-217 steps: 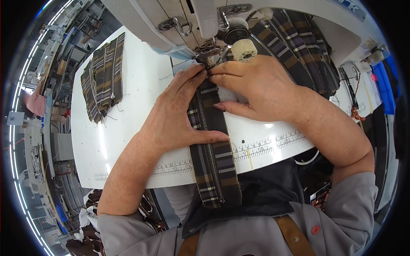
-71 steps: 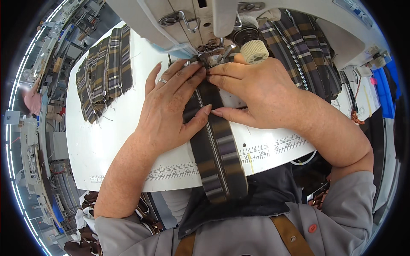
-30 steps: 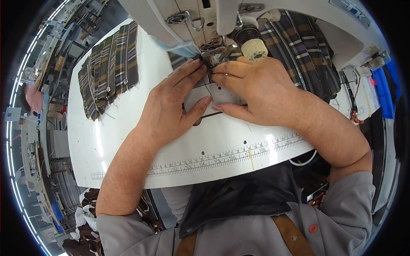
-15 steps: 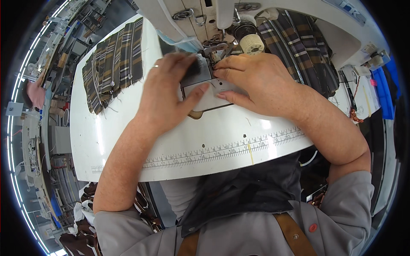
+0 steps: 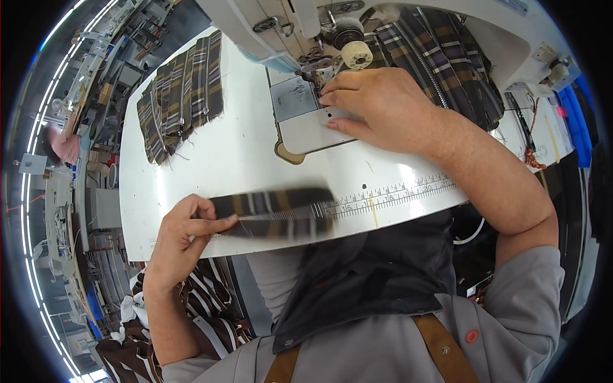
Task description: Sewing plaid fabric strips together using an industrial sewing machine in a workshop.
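Observation:
My left hand (image 5: 182, 239) is closed on one end of a dark plaid fabric piece with a zipper (image 5: 274, 214) along its length. The piece stretches to the right over the near edge of the white table and is blurred by motion. My right hand (image 5: 389, 108) rests at the needle plate (image 5: 313, 133) of the sewing machine (image 5: 306, 29), thumb apart from the fingers. Its fingertips reach beside the presser foot (image 5: 321, 76), and nothing shows between thumb and fingers. The underside of that hand is hidden.
Stacked plaid zipper pieces (image 5: 182, 96) lie at the table's far left. More plaid pieces with zippers (image 5: 434, 60) lie under the machine arm at the right. A printed ruler (image 5: 399, 198) runs along the near edge. Brown striped cloth (image 5: 191, 319) hangs below at left.
My left hand has left the needle plate and come toward me and left, now holding the plaid zipper piece. The right hand has stayed near the presser foot.

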### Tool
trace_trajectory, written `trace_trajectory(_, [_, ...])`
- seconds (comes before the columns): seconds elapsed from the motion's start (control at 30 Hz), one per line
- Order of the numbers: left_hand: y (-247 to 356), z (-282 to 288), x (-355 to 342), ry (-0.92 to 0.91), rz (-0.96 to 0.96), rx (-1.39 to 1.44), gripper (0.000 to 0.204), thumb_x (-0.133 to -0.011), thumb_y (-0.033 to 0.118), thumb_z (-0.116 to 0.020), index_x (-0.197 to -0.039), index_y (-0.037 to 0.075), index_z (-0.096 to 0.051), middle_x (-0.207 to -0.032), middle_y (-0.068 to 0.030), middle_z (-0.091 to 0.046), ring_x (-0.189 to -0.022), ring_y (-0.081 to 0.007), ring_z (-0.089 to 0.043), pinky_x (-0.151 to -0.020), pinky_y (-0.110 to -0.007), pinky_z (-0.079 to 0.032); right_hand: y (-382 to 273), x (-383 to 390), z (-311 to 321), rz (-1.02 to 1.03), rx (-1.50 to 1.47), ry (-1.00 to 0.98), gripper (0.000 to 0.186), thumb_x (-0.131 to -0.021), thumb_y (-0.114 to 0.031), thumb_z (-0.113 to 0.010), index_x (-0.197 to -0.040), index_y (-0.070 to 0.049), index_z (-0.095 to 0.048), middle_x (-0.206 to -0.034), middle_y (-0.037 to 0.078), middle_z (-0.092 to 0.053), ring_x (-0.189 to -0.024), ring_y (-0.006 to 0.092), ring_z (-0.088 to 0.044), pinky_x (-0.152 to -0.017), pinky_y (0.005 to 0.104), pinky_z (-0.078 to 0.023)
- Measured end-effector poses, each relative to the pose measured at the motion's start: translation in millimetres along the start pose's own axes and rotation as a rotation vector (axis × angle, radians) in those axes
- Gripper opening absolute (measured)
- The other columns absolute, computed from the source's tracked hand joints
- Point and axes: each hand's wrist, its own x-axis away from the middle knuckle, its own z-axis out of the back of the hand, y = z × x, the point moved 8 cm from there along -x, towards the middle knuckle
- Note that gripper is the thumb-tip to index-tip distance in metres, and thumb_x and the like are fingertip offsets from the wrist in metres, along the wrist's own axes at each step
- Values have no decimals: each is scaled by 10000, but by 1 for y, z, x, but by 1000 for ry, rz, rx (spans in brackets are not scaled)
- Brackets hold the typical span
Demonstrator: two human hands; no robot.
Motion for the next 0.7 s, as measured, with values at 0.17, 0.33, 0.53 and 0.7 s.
trace_trajectory(0.17, [48, -19, -38, 59, -355, -5, 514, -698, -139, -626, -1082, 121, -848, -1138, -128, -658, -1118, -315, -657, -970, -389, -499, -5, 0, 3, 17, -28, 15, 252, -911, -274, -767, -1042, -60, -766, -1050, 58, -739, -947, 278, -746, -800, 423, -597])
trace_trajectory(0.33, [52, -42, -95, -55, -331, 154, 192, -756, 17, -823, -941, 71, -817, -1256, -150, -633, -1199, -307, -623, -1000, -383, -501, -17, 2, 2, 118, -87, 22, 337, -889, -317, -780, -1115, -67, -778, -1147, 74, -768, -996, 284, -753, -839, 414, -608])
trace_trajectory(0.53, [65, -37, -124, 271, -497, -130, 832, -717, 426, -943, -1398, 63, -632, -1424, -188, -625, -1325, -398, -612, -1115, -459, -507, -18, 1, 5, 130, -47, -21, 356, -874, -344, -790, -1074, -49, -784, -1095, 99, -777, -975, 293, -757, -814, 420, -610])
trace_trajectory(0.7, [69, -51, -129, 222, -476, -226, 999, -693, 489, -950, -1445, -44, -565, -1523, -241, -550, -1417, -405, -546, -1170, -486, -469, -10, 1, 8, 32, -14, -21, 339, -854, -319, -807, -1026, -29, -784, -1029, 109, -775, -913, 289, -762, -767, 417, -608])
